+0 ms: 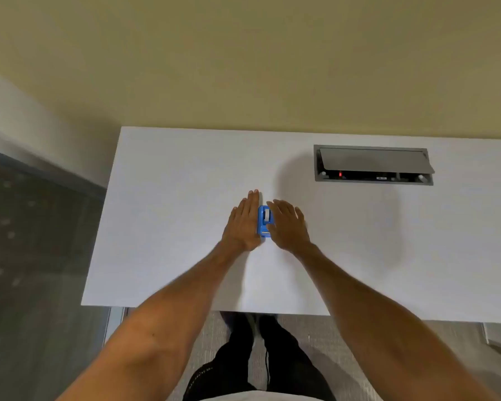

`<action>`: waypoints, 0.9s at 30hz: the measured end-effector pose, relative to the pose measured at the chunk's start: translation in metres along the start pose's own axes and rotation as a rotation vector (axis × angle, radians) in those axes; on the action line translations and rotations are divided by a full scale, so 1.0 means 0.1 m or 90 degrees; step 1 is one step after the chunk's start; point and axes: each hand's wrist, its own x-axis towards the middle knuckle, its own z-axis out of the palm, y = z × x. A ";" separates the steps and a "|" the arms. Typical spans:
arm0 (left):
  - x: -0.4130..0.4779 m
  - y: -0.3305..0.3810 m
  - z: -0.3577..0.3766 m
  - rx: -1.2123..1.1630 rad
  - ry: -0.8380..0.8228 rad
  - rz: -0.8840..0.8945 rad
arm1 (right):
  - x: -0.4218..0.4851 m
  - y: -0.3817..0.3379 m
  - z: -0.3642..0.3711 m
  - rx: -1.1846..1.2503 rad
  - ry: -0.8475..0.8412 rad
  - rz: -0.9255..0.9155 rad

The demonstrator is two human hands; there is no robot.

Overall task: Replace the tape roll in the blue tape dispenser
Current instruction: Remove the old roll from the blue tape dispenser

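Both hands flat, fingers spread, left hand (243, 224) and right hand (288, 225) flank the blue tape dispenser (263, 222) on the white desk (171, 198); steady its base before lifting the roll (267, 215).

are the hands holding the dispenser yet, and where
Nothing is gripped: the left hand and right hand lie open and flat on either side of the blue tape dispenser.

The scene is evenly and fairly brightly lit, with no harsh glare on the white table (171, 198). A broad, soft shadow is cast on the tabletop to the right of the hands, below the grey cable box (373, 164). Fainter shadows are seen under the forearms. Fine detail is smeared and slightly soft throughout. Straight edges are bent by the wide-angle lens, and the floor (26, 256) at left is blurred.
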 end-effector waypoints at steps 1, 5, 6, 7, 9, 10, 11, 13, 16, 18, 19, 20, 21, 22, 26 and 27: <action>0.01 -0.01 0.04 0.004 0.007 0.003 | 0.02 0.02 0.03 0.005 0.007 0.003; 0.03 -0.06 0.10 0.017 0.004 -0.031 | 0.08 0.07 0.08 0.021 -0.005 0.032; 0.05 -0.08 0.13 0.020 0.005 -0.039 | 0.09 0.07 0.10 0.027 -0.004 0.028; 0.08 -0.11 0.16 0.021 0.005 -0.043 | 0.12 0.09 0.12 0.035 0.004 0.023; 0.12 -0.14 0.19 0.011 0.011 -0.055 | 0.15 0.10 0.14 0.051 0.032 0.017; 0.14 -0.16 0.23 0.015 0.009 -0.059 | 0.16 0.10 0.15 0.057 0.041 0.017; 0.14 -0.15 0.23 0.020 0.004 -0.057 | 0.18 0.11 0.17 0.066 0.045 0.019; 0.15 -0.15 0.26 0.033 -0.003 -0.054 | 0.19 0.10 0.18 0.085 0.046 0.022; 0.14 -0.12 0.24 0.036 0.002 -0.056 | 0.22 0.11 0.18 0.101 0.045 0.025; 0.15 -0.09 0.23 0.040 0.005 -0.066 | 0.24 0.12 0.17 0.100 0.033 0.031; 0.15 -0.07 0.22 0.040 0.004 -0.072 | 0.25 0.12 0.16 0.097 0.028 0.036; 0.16 -0.06 0.21 0.037 0.003 -0.074 | 0.27 0.13 0.16 0.096 0.026 0.037; 0.17 -0.06 0.20 0.033 -0.003 -0.077 | 0.28 0.13 0.15 0.094 0.024 0.038; 0.17 -0.05 0.19 0.030 -0.008 -0.078 | 0.29 0.13 0.15 0.093 0.023 0.040; 0.14 -0.08 0.18 0.042 -0.006 -0.073 | 0.31 0.11 0.16 0.088 0.026 0.045; 0.14 -0.09 0.19 0.045 -0.006 -0.072 | 0.31 0.11 0.17 0.087 0.028 0.046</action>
